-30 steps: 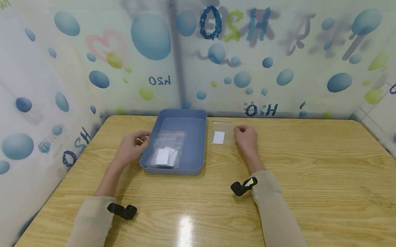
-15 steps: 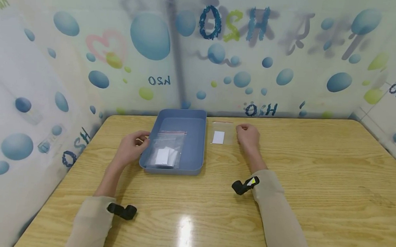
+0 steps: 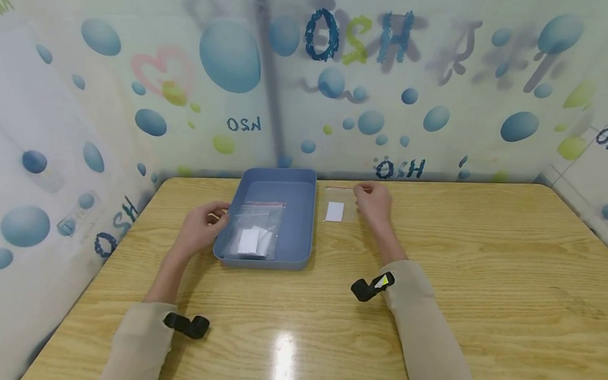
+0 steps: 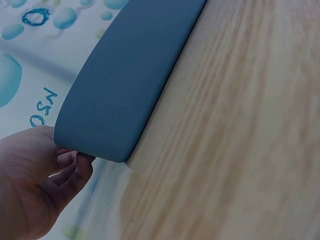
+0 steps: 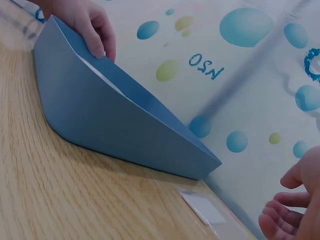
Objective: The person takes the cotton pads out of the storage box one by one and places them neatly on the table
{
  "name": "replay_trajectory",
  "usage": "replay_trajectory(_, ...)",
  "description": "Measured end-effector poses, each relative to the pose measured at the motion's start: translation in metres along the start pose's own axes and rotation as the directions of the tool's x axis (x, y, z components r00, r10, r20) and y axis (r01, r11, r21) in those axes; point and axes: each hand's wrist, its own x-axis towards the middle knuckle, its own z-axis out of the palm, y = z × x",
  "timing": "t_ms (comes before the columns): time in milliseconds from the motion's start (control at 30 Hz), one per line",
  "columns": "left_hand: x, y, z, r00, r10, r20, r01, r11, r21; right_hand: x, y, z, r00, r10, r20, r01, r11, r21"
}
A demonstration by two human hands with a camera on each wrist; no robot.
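Note:
A blue-grey plastic tray stands on the table with clear zip bags holding white cards lying inside it. My left hand grips the tray's left rim; the right wrist view shows this hand's digits reaching over the wall. Right of the tray, a clear zip bag with a white card in it lies flat on the table. Over that bag's right edge is my right hand. In the right wrist view its fingers are loosely bent, thumb apart, with nothing visible between them.
The wood-grain table extends far to the right and toward the front. A wall sheet printed with bubbles and letters rises right behind the table's back edge. Each wrist carries a black camera.
My right hand shifted slightly right, away from the flat bag, then came back left and farther over its upper right edge. The left hand, tray and bags stay in place.

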Motion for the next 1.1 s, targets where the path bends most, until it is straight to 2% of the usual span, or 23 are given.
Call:
replay_trajectory(433, 0.000, -0.002, 0.001, 1.000, 0.003, -0.001, -0.003, 1.000, -0.007, -0.010, -0.013, 0.009, 0.995, -0.044, 0.084, 0.032, 0.990, 0.135)
replay_trajectory(1100, 0.001, -0.001, 0.000, 1.000, -0.010, 0.012, 0.010, 1.000, 0.000, -0.024, -0.031, 0.028, 0.984, -0.099, 0.148, 0.076, 0.985, 0.155)
